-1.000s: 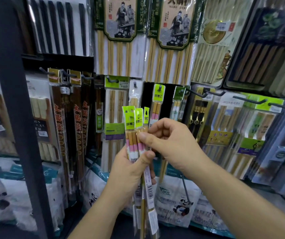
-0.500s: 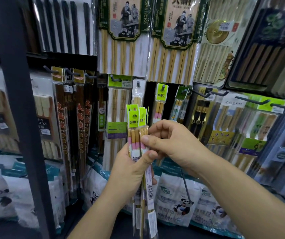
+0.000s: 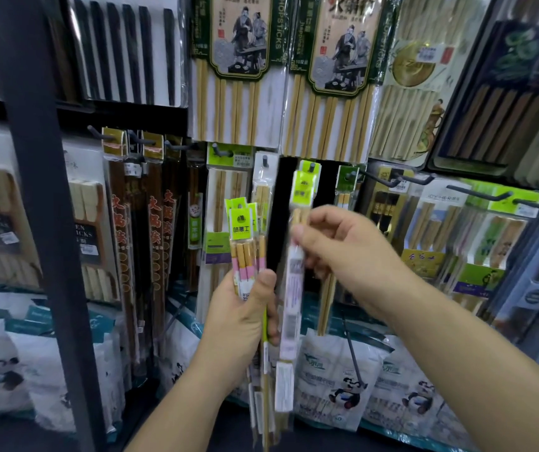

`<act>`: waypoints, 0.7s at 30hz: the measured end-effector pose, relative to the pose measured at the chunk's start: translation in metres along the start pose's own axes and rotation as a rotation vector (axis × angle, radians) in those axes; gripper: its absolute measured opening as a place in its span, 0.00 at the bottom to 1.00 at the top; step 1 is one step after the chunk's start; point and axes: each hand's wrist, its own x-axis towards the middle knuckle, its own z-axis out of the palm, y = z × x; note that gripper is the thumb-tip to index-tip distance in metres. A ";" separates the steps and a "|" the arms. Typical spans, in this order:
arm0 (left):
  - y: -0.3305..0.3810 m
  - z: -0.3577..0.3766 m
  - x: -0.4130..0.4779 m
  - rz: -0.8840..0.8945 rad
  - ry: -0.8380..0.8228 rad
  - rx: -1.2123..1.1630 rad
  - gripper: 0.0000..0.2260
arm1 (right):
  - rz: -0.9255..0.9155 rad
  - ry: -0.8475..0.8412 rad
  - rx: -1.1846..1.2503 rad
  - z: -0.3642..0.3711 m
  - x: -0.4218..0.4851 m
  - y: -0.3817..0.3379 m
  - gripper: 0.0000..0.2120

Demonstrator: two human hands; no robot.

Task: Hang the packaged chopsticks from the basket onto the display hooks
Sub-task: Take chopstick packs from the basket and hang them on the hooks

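Right hand [image 3: 343, 246] pinches 1 packet [image 3: 294, 288] near its top, just below the hook [image 3: 309, 167]. Left hand [image 3: 242, 314] grips a bundle [image 3: 245, 236], near left. Likely risk: the packet's hole misses the hook tip, or the narrow pinch slips.

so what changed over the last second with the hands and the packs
The right hand has pulled one chopstick pack out of the bunch and carried it rightward and up, toward the hook. It pinches the pack near its top. The left hand still grips the remaining bunch, about where it was.
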 end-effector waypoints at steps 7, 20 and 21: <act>-0.003 -0.005 0.003 -0.057 0.065 -0.102 0.06 | 0.001 0.232 0.021 -0.003 0.022 -0.004 0.15; -0.002 -0.010 0.002 -0.050 0.053 -0.136 0.16 | 0.024 0.272 0.032 0.004 0.029 -0.004 0.20; -0.001 -0.010 0.002 -0.049 0.055 -0.136 0.17 | 0.017 0.277 0.032 0.004 0.029 -0.005 0.20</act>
